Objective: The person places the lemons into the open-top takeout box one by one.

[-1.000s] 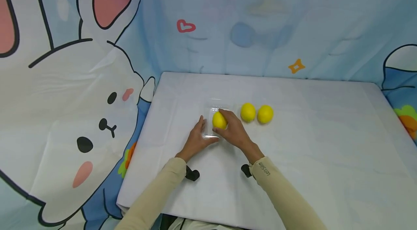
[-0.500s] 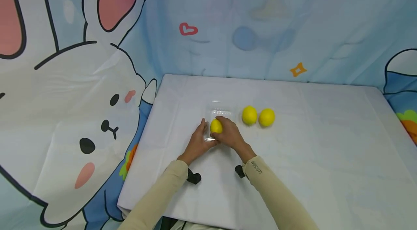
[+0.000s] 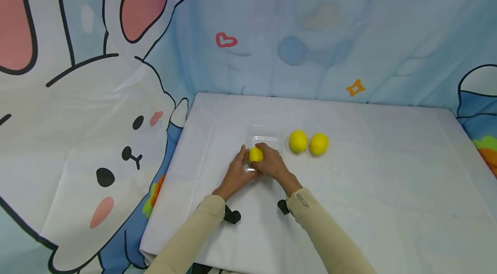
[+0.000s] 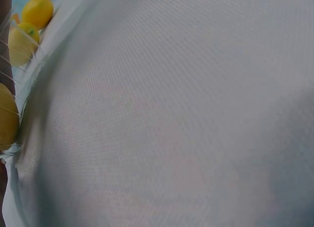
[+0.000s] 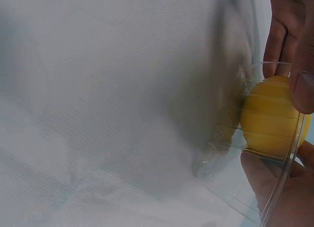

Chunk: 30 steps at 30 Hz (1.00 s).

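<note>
A clear plastic container (image 3: 265, 139) sits on the left half of the white table. My left hand (image 3: 234, 175) holds it at the near left corner, fingers along its left side and thumb across the near edge. My right hand (image 3: 272, 164) grips a lemon (image 3: 256, 154) between thumb and fingers, at the near end of the container. Through the ribbed clear wall in the right wrist view, the same lemon (image 5: 269, 120) shows low inside the rim. Two more lemons, one (image 3: 297, 142) beside the other (image 3: 319, 144), lie just right of the container.
The white table (image 3: 380, 183) extends to the right of the lemons. Behind it hangs a light blue printed curtain (image 3: 326, 28), and a large rabbit print (image 3: 85, 136) covers the cloth on the left.
My right hand has moved the lemon toward the near left end of the container, close to my left hand. The left hand keeps its hold, and the head view has tilted slightly up.
</note>
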Each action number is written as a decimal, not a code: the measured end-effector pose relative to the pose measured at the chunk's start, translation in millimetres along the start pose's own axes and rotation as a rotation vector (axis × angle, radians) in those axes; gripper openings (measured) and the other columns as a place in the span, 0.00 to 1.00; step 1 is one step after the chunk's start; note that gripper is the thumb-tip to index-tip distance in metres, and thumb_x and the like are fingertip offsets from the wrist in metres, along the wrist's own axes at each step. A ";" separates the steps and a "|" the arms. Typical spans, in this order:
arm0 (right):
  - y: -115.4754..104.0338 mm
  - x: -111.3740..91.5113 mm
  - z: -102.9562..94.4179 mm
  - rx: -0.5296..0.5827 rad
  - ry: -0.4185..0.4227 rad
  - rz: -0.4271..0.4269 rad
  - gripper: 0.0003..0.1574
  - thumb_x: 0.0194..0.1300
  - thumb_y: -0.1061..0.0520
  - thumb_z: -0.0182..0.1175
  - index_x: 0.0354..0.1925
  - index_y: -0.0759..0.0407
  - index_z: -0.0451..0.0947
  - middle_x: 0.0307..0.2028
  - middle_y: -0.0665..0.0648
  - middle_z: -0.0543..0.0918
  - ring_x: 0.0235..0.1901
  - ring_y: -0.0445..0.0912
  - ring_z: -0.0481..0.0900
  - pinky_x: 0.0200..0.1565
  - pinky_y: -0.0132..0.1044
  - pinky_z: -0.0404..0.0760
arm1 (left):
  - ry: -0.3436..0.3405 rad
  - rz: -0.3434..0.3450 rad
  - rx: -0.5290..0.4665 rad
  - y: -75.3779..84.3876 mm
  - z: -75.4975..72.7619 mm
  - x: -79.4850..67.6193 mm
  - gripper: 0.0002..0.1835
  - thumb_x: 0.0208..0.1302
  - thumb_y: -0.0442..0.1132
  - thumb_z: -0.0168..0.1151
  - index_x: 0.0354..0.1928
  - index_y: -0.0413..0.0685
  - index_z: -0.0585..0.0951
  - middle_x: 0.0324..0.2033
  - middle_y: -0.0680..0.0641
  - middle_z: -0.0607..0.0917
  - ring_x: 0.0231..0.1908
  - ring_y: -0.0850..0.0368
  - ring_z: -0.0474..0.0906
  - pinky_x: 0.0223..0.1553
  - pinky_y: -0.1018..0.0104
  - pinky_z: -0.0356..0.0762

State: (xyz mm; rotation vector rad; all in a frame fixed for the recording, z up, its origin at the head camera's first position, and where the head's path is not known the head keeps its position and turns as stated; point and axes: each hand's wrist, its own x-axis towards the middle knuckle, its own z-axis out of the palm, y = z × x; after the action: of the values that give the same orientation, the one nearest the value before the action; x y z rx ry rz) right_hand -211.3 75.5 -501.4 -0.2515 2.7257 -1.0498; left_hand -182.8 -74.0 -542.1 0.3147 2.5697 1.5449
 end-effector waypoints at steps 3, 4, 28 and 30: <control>0.5 -2.6 1.9 0.008 -0.003 -0.003 0.41 0.58 0.54 0.67 0.66 0.63 0.65 0.56 0.63 0.79 0.46 0.53 0.76 0.52 0.47 0.79 | -0.002 0.004 0.001 -0.9 1.0 -2.2 0.57 0.57 0.48 0.72 0.76 0.38 0.44 0.73 0.38 0.59 0.72 0.49 0.58 0.72 0.58 0.59; 1.0 -3.0 2.3 0.008 -0.002 -0.008 0.41 0.58 0.54 0.67 0.66 0.63 0.65 0.56 0.63 0.79 0.46 0.53 0.76 0.52 0.47 0.79 | -0.002 0.005 0.004 -1.0 1.2 -2.6 0.57 0.57 0.48 0.72 0.76 0.38 0.44 0.73 0.38 0.59 0.72 0.49 0.58 0.72 0.59 0.58; 3.8 -2.4 1.1 0.019 -0.039 -0.049 0.47 0.62 0.50 0.66 0.72 0.63 0.58 0.66 0.66 0.69 0.60 0.58 0.71 0.63 0.52 0.72 | 0.018 0.023 -0.006 -0.5 1.4 -2.4 0.56 0.57 0.47 0.71 0.76 0.38 0.44 0.72 0.38 0.61 0.71 0.49 0.59 0.72 0.56 0.57; 3.5 -3.0 0.0 -0.001 -0.040 -0.049 0.47 0.62 0.49 0.65 0.72 0.62 0.58 0.66 0.67 0.68 0.61 0.58 0.71 0.64 0.53 0.71 | 0.018 0.022 -0.002 -0.7 1.6 -2.4 0.56 0.57 0.47 0.71 0.76 0.38 0.44 0.72 0.38 0.61 0.71 0.49 0.59 0.72 0.56 0.57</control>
State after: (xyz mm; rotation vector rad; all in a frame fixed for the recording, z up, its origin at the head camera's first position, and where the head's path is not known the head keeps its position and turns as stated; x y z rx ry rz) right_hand -208.6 78.8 -503.4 -0.3368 2.6974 -1.0452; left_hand -180.2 -73.5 -543.5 0.3316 2.5875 1.5645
